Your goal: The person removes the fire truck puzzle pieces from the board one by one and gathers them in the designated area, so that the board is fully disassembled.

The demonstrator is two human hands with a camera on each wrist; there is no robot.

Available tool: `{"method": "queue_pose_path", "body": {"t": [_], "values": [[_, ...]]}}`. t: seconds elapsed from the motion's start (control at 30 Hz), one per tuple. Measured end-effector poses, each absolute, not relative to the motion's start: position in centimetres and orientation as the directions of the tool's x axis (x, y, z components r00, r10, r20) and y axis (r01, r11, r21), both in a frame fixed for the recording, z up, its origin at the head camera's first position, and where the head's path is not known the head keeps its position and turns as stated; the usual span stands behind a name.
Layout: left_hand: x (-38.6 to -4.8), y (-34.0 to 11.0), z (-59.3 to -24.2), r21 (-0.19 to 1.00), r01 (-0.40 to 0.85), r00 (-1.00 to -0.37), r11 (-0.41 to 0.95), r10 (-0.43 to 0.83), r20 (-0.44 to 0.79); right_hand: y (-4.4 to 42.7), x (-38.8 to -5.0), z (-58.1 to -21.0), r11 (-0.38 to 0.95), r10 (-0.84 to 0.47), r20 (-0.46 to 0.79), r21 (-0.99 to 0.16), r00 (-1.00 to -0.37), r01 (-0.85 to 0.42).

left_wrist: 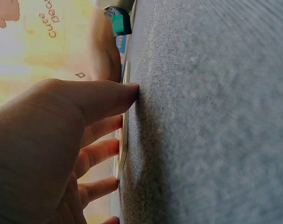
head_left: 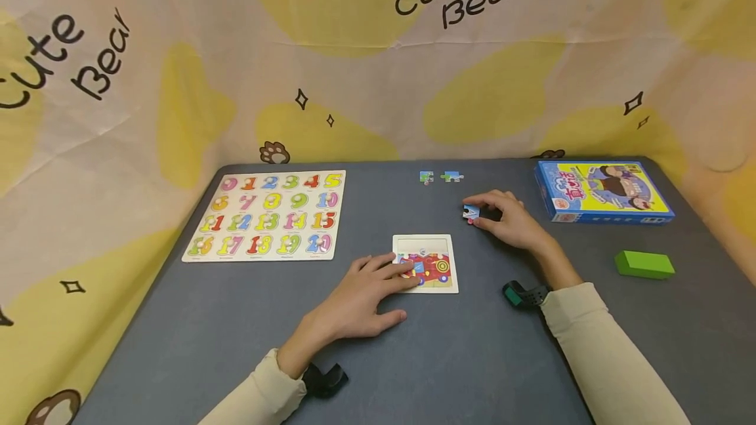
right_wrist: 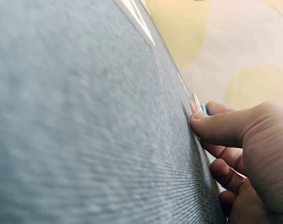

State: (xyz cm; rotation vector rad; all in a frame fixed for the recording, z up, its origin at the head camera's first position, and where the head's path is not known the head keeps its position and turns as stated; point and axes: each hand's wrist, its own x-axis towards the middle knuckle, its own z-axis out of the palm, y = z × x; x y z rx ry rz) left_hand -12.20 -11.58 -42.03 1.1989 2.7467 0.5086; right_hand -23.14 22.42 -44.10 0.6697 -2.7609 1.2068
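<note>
A small white-framed puzzle board (head_left: 455,274) lies in the middle of the table, with a red vehicle picture filling its lower part and a bare upper strip. My left hand (head_left: 363,297) rests its spread fingers on the picture's left side, the thumb on the table in front. Beyond the board to the right, my right hand (head_left: 512,223) pinches a blue-and-white jigsaw piece (head_left: 470,212) with a pink bit between thumb and index finger. In the right wrist view the piece (right_wrist: 195,105) stands tilted up at the fingertips, close to the table. Two more jigsaw pieces (head_left: 452,176) lie farther back.
A number puzzle board (head_left: 339,215) lies at the back left. At the back right is a blue-and-yellow box (head_left: 614,220), with a green block (head_left: 644,265) in front of it. A printed cloth (head_left: 354,84) hangs behind the grey table (head_left: 461,359).
</note>
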Motion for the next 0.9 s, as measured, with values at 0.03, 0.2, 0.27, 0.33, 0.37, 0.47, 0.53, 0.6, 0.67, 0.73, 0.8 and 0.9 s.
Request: {"method": "queue_pose_path", "body": {"t": [0.03,0.2,0.27,0.33,0.37,0.47,0.53,0.6,0.67,0.73,0.8,0.9], "values": [[-12.2,-11.6,-42.1,0.341,0.694,-0.685,0.634,0.727,0.041,22.6,-23.4,-44.1,0.604,-0.359,0.212,-0.69,-0.909,-0.4],[-12.3,-11.6,-42.1,0.339,0.695,-0.685,0.634,0.727,0.046,23.0,-24.6,-43.6,0.617,-0.362,0.179,-0.69,-0.915,-0.379],[-12.3,-11.6,-42.1,0.337,0.696,-0.685,0.634,0.727,0.047,23.2,-25.1,-43.4,0.62,-0.365,0.165,-0.691,-0.916,-0.371],[-12.3,-11.7,-42.1,0.336,0.697,-0.684,0.633,0.727,0.049,23.4,-25.6,-43.2,0.626,-0.363,0.148,-0.693,-0.92,-0.358],[-12.3,-11.6,-42.1,0.338,0.697,-0.684,0.632,0.728,0.051,23.6,-25.9,-43.2,0.628,-0.361,0.137,-0.696,-0.922,-0.349],[-12.3,-11.6,-42.0,0.341,0.7,-0.682,0.628,0.729,0.058,23.9,-26.7,-43.0,0.641,-0.352,0.12,-0.692,-0.928,-0.332],[-12.2,-11.6,-42.0,0.343,0.701,-0.681,0.626,0.729,0.062,24.1,-27.2,-42.9,0.649,-0.347,0.124,-0.684,-0.93,-0.333],[-12.2,-11.6,-42.0,0.348,0.7,-0.681,0.624,0.729,0.062,24.2,-27.7,-42.9,0.655,-0.339,0.13,-0.678,-0.932,-0.333],[-12.2,-11.6,-42.0,0.345,0.7,-0.682,0.626,0.729,0.061,24.2,-28.0,-42.9,0.66,-0.331,0.132,-0.675,-0.934,-0.329],[-12.1,-11.6,-42.0,0.343,0.699,-0.683,0.627,0.728,0.059,24.2,-28.3,-42.9,0.668,-0.321,0.119,-0.675,-0.94,-0.313],[-12.1,-11.6,-42.1,0.338,0.7,-0.683,0.629,0.728,0.059,24.2,-28.5,-42.8,0.68,-0.31,0.098,-0.672,-0.946,-0.292],[-12.1,-11.6,-42.0,0.337,0.701,-0.683,0.629,0.728,0.063,24.3,-28.8,-42.7,0.689,-0.297,0.081,-0.671,-0.951,-0.272]]}}
